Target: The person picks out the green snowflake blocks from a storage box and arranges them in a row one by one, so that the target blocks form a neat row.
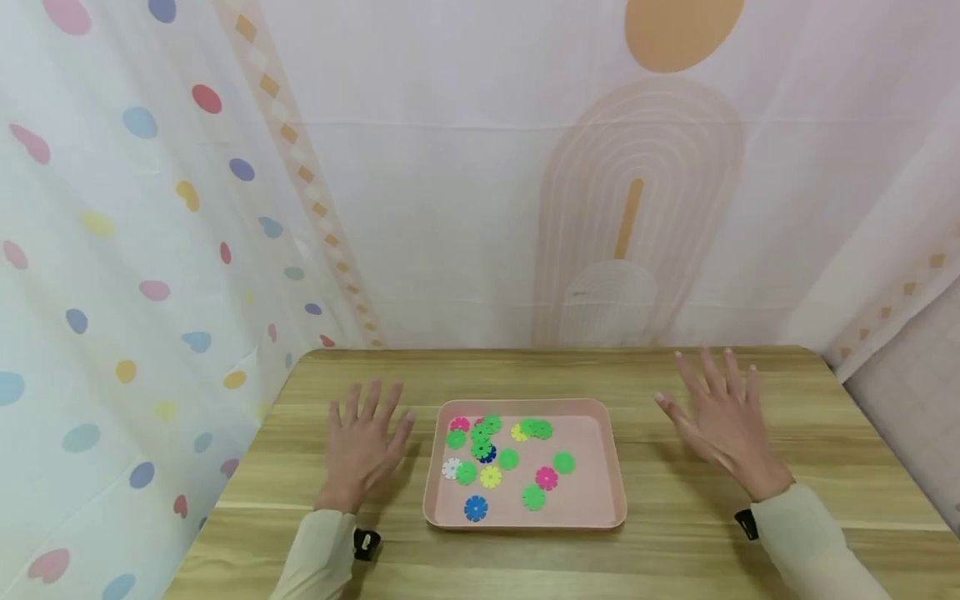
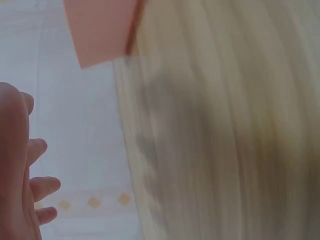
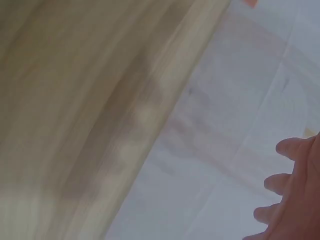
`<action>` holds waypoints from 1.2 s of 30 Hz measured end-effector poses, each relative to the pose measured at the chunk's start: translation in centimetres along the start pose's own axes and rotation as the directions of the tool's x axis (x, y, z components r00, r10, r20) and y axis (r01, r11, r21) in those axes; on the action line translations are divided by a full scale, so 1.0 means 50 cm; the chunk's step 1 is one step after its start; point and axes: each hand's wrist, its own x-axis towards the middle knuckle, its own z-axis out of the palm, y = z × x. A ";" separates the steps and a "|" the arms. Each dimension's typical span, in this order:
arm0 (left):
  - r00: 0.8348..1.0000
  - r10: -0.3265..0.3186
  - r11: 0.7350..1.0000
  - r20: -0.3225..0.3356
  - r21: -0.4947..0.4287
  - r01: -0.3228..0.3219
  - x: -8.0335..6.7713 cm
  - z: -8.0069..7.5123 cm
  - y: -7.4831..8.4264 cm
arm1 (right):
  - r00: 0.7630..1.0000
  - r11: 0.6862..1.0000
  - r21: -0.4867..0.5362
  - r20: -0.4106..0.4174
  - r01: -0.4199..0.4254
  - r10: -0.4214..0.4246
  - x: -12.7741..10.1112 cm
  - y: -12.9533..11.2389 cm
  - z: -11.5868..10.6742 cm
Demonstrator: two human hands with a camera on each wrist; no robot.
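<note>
A pink tray lies on the wooden table, holding several flat notched plastic discs. Most are green, like the disc near its front edge; others are pink, yellow, white and blue, such as the blue disc at the front left. Left of the tray, my left hand is held palm down with spread fingers and nothing in it. My right hand is to the tray's right, farther from it, also spread and holding nothing. In the left wrist view, the tray's pink corner shows near the top.
The wooden table runs back to a pale patterned curtain behind it. Another curtain with coloured dots hangs along the left. Black straps show at both wrists, by the light sleeves.
</note>
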 end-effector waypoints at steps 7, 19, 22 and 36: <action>1.000 0.006 0.983 0.019 -0.183 -0.003 0.006 0.017 0.026 | 0.993 0.983 0.163 0.061 0.086 -0.097 0.026 -0.040 0.008; 0.990 0.034 0.869 0.134 -0.493 0.037 0.014 0.046 0.054 | 0.974 0.893 0.433 0.118 0.123 -0.192 0.042 -0.113 0.033; 0.984 0.035 0.830 0.176 -0.553 0.069 0.015 0.051 0.059 | 0.964 0.844 0.526 0.156 0.104 -0.216 0.046 -0.136 0.037; 0.963 0.100 0.771 0.249 -0.631 0.083 0.021 0.075 0.080 | 0.856 0.735 0.668 0.306 0.119 -0.417 0.054 -0.202 0.073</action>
